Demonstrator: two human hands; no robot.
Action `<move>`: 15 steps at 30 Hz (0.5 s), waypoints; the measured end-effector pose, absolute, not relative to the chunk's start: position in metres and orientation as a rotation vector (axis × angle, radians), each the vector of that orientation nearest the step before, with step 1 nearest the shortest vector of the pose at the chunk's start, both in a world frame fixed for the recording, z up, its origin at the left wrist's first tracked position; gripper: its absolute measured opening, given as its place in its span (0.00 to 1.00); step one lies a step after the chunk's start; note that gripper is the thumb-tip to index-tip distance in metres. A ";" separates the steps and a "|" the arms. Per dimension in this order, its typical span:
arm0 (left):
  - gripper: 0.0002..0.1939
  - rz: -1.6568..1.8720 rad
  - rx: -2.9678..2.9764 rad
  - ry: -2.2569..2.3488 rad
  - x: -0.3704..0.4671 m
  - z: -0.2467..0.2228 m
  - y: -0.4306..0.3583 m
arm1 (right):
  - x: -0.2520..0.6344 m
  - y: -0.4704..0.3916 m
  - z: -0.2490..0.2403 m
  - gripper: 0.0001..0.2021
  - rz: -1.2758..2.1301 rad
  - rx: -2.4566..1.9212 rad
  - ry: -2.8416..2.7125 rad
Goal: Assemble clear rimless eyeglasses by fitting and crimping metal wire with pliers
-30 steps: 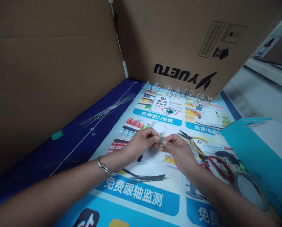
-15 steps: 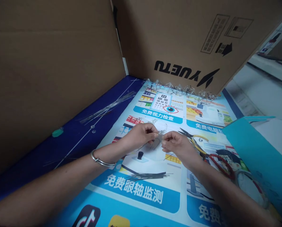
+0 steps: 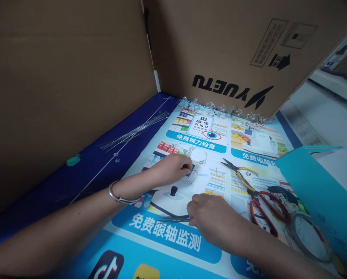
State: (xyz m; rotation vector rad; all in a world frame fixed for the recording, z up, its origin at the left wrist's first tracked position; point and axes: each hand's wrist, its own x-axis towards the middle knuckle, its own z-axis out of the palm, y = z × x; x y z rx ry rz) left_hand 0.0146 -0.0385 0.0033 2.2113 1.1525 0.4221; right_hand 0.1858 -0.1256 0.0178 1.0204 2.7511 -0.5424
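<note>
My left hand (image 3: 177,168), with a silver bangle at the wrist, has its fingers closed over the middle of the printed sheet; thin wire loops (image 3: 191,177) show beside its fingertips. Just beyond it lie small clear beads on wire (image 3: 201,161). Nearer to me, my right hand (image 3: 206,211) has closed fingers at the end of a bundle of dark wires (image 3: 172,219) lying on the sheet. What its fingertips hold is hidden. Pliers with yellow and red handles (image 3: 250,190) rest to the right of my hands.
Cardboard walls (image 3: 74,69) stand at the left and back. A row of beaded wire pieces (image 3: 225,109) lines the back one. Long wires (image 3: 135,131) lie on the blue surface at left. At right are a clear roll (image 3: 311,236) and a turquoise folder (image 3: 315,190).
My right hand has moved away from my left hand, toward me, to the dark wires. My left hand has shifted slightly nearer, and the beads beyond it are more exposed.
</note>
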 end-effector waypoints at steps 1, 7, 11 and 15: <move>0.08 0.404 2.217 1.141 0.014 0.003 -0.039 | 0.187 -0.125 0.016 0.04 -0.523 1.001 2.759; 0.09 0.390 2.235 1.133 0.010 0.012 -0.038 | 0.193 -0.119 0.019 0.05 -0.635 0.926 2.768; 0.10 0.349 2.268 1.085 0.004 0.027 -0.039 | 0.198 -0.110 0.028 0.07 -0.819 0.989 2.732; 0.10 0.240 2.247 0.949 0.000 0.038 -0.045 | 0.201 -0.105 0.032 0.06 -0.941 1.005 2.668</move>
